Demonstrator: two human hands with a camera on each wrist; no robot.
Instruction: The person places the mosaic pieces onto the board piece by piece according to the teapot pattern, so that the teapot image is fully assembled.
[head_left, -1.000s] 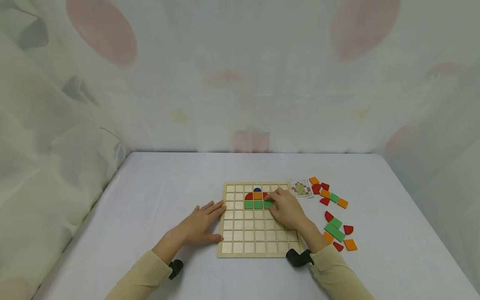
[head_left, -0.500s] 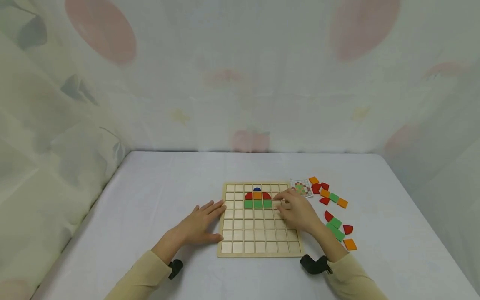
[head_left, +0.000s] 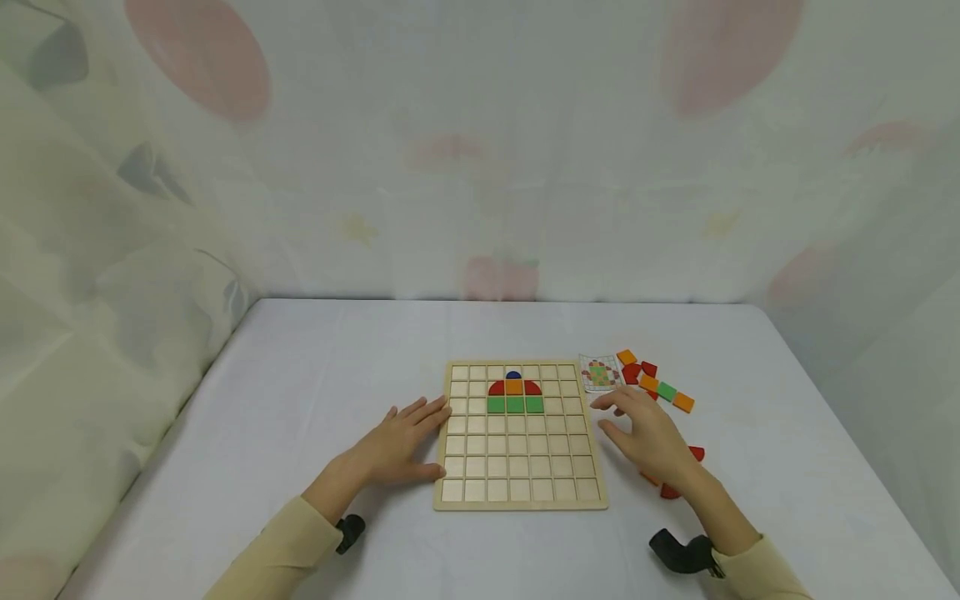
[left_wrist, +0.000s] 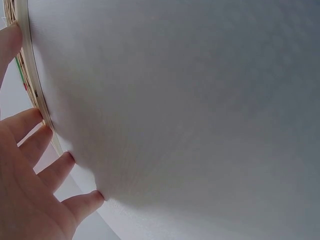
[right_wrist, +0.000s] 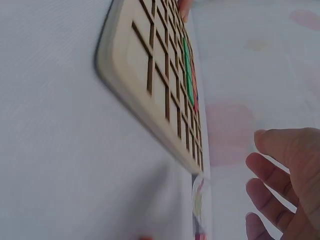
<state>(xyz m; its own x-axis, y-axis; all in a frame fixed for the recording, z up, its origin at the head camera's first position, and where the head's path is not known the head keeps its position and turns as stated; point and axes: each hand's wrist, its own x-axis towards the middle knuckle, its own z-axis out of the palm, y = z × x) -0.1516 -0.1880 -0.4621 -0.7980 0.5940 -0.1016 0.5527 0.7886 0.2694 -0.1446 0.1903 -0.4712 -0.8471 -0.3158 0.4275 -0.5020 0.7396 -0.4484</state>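
Note:
The wooden grid board (head_left: 517, 467) lies flat on the table. In its upper rows sit a small blue piece (head_left: 513, 375), an orange square (head_left: 513, 387) between two red curved pieces (head_left: 497, 388), and a row of green squares (head_left: 515, 405). My left hand (head_left: 397, 446) rests spread at the board's left edge; in the left wrist view several fingertips (left_wrist: 65, 159) lie along that side. Just off the right edge, my right hand (head_left: 648, 433) hovers with loosely bent fingers and nothing between them. It hides part of the lower loose pieces.
A printed pattern card (head_left: 600, 373) lies by the board's upper right corner. Right of it are loose pieces, among them an orange square (head_left: 627, 357) and a green square (head_left: 667, 391). A red piece (head_left: 696, 452) shows beyond my right hand. Cloth walls (head_left: 420, 250) border the table.
My right hand has left the right-hand red piece, now seen whole beside the orange square, and moved right, off the board toward the loose pieces. The left hand stays put.

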